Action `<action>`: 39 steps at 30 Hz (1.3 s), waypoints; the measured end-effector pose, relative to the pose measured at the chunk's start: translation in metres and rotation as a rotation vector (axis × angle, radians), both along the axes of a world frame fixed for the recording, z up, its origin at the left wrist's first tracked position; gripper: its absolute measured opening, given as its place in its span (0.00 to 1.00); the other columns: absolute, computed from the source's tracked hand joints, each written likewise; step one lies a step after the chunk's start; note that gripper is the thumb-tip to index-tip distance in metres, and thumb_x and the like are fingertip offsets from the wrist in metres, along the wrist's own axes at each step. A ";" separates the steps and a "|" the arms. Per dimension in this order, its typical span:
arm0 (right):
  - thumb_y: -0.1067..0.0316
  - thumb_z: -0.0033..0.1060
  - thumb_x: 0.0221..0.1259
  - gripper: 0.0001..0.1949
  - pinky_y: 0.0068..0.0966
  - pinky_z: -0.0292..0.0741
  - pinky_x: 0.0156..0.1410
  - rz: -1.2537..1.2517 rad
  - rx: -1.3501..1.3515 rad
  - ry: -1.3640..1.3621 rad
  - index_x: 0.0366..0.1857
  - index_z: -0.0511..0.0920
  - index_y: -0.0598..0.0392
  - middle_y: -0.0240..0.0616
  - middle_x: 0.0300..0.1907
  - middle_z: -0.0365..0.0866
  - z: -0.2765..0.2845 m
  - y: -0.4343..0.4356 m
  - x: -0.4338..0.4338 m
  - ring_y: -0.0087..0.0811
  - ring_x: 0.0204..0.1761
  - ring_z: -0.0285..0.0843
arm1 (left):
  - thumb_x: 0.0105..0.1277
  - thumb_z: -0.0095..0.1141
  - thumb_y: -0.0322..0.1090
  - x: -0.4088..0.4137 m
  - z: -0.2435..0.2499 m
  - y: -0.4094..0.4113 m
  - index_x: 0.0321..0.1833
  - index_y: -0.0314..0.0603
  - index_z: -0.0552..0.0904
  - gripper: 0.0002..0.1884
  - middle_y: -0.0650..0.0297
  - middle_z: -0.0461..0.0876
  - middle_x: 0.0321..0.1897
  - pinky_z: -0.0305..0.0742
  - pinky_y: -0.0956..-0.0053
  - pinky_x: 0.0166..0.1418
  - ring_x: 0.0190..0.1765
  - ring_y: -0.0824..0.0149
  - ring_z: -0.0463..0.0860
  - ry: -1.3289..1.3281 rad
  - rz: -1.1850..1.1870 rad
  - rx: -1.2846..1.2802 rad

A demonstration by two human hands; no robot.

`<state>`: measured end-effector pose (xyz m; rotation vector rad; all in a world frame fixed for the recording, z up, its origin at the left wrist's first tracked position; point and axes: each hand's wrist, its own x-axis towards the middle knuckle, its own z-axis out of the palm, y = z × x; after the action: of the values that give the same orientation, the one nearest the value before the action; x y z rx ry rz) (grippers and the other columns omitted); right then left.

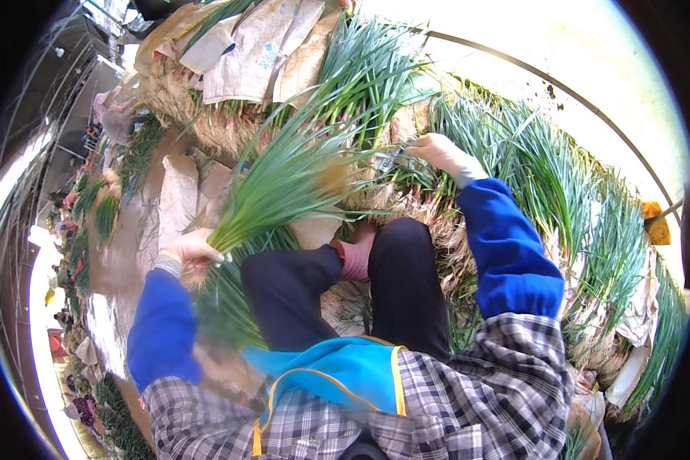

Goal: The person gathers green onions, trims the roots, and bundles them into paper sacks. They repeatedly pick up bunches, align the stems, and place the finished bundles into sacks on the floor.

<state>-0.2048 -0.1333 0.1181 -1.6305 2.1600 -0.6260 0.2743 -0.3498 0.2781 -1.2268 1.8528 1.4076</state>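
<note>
My left hand [192, 253], in a pale glove, grips a bunch of allium greens [282, 178] near its root end. The long leaves fan up and to the right, and part of the bunch is blurred. My right hand [440, 154], also gloved, is stretched out over the piled greens at the right. Its fingers are bent beside a small greyish, shiny thing [386, 160] near the leaf tips; whether they hold it is unclear. More greens [236, 305] lie beside my left knee.
Rows of allium greens [529, 149] with pale fibrous roots [224, 126] curve around the front and right. Woven sacks [253, 52] cover part of the pile. My bent knees [405, 259] stand close before me. Beyond a curved bar [523, 63] the background is bright. An orange object [656, 223] is far right.
</note>
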 end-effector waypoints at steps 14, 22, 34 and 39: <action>0.66 0.55 0.59 0.12 0.31 0.74 0.52 0.759 -0.560 0.513 0.45 0.80 0.53 0.41 0.40 0.83 -0.037 -0.135 0.072 0.40 0.43 0.80 | 0.51 0.63 0.20 0.004 0.054 0.047 0.44 0.35 0.78 0.16 0.66 0.76 0.18 0.59 0.80 0.11 0.10 0.77 0.66 -0.177 0.170 -0.116; 0.55 0.57 0.65 0.23 0.29 0.71 0.60 0.311 -0.309 -0.571 0.56 0.74 0.62 0.45 0.50 0.80 -0.021 -0.123 0.086 0.35 0.53 0.76 | 0.51 0.63 0.21 0.017 0.052 0.054 0.49 0.35 0.80 0.19 0.68 0.81 0.34 0.75 0.79 0.40 0.37 0.74 0.78 -0.129 0.211 -0.125; 0.43 0.55 0.65 0.28 0.26 0.71 0.59 0.665 0.119 -0.860 0.55 0.78 0.59 0.35 0.50 0.82 0.008 -0.128 0.109 0.25 0.52 0.75 | 0.53 0.62 0.21 0.080 0.060 0.073 0.40 0.35 0.78 0.12 0.66 0.75 0.16 0.60 0.79 0.11 0.10 0.76 0.67 -0.264 0.321 -0.186; 0.58 0.63 0.57 0.19 0.30 0.72 0.59 0.801 -0.078 -0.515 0.51 0.81 0.52 0.42 0.47 0.83 0.006 -0.147 0.127 0.36 0.52 0.78 | 0.50 0.63 0.22 0.097 0.068 0.089 0.40 0.34 0.80 0.13 0.64 0.79 0.21 0.65 0.79 0.15 0.13 0.76 0.71 -0.218 0.296 -0.251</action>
<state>-0.0778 -0.2808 0.1243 -1.9086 1.0147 -0.7507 0.3709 -0.2607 0.3465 -1.7653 1.7884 1.1494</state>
